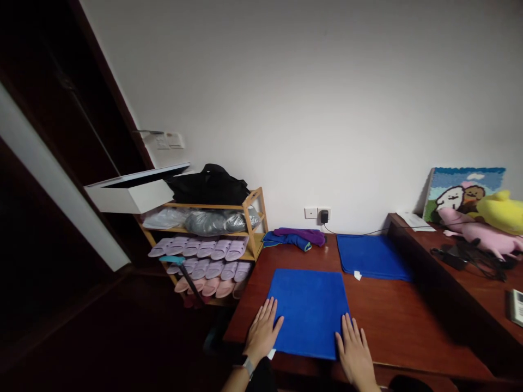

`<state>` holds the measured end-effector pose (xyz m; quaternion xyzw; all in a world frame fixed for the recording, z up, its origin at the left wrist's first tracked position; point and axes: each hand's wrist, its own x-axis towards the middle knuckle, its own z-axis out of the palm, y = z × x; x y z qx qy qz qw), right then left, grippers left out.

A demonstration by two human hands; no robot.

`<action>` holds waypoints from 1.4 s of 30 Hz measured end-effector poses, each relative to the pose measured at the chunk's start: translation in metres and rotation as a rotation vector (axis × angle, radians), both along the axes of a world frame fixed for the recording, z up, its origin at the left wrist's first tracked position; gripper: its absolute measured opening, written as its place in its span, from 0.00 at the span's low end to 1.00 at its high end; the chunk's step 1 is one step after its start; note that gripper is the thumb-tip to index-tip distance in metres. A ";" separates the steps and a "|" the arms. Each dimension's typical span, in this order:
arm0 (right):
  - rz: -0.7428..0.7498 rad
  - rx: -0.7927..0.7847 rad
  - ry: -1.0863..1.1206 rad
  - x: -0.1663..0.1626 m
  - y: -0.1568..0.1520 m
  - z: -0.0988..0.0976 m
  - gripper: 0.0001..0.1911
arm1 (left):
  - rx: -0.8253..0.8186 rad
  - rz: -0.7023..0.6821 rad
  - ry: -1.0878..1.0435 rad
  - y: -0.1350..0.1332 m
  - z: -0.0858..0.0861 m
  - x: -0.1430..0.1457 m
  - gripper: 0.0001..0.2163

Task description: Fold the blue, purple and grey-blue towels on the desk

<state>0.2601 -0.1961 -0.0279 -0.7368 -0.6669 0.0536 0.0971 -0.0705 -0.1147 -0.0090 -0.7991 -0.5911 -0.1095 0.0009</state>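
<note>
A blue cloth [309,310] lies spread flat on the brown wooden table [408,321], with a small white tag at its near left corner. My left hand [261,332] rests flat along its left edge, fingers stretched out. On the right edge lies my right hand [354,348], also flat with fingers extended and slightly apart. Neither hand grasps anything. Farther back to the right is a second blue cloth [370,256], lying flat with a white tag. Crumpled purple and blue cloths [296,238] sit at the table's back left, against the wall.
Left of the table stands a wooden rack [253,218] with several slippers [204,247], a black bag [210,185] and a white box [134,196]. A raised ledge on the right holds a pink plush toy [478,231], cables and a picture [461,190]. A plugged-in adapter [324,216] trails a cord.
</note>
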 end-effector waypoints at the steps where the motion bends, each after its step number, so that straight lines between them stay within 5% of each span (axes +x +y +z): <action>1: 0.008 -0.002 -0.002 0.000 -0.001 -0.001 0.37 | -0.003 -0.002 -0.002 0.001 0.001 0.000 0.31; 9: 0.010 -0.014 0.045 -0.010 0.017 0.013 0.38 | -0.048 0.031 0.004 0.011 0.015 -0.010 0.31; 18: 0.037 0.031 0.028 -0.011 0.013 0.000 0.37 | -0.026 0.044 0.022 0.016 0.017 -0.016 0.31; 21: 0.027 0.072 0.028 -0.011 0.014 -0.002 0.36 | 0.079 -0.035 -0.011 0.014 0.029 0.014 0.29; 25: 0.043 0.129 0.026 -0.008 0.015 -0.006 0.35 | 0.096 -0.299 -0.074 -0.002 0.040 0.099 0.28; 30: 0.077 0.170 0.024 -0.005 0.011 -0.023 0.32 | 0.019 -0.455 -0.110 -0.025 0.027 0.171 0.29; 34: 0.083 0.227 0.019 -0.008 0.008 -0.031 0.33 | 0.004 -0.412 -0.088 -0.026 0.019 0.138 0.30; 42: 0.070 0.121 0.003 -0.010 0.005 -0.021 0.36 | 0.010 -0.077 -0.006 -0.026 0.013 -0.008 0.31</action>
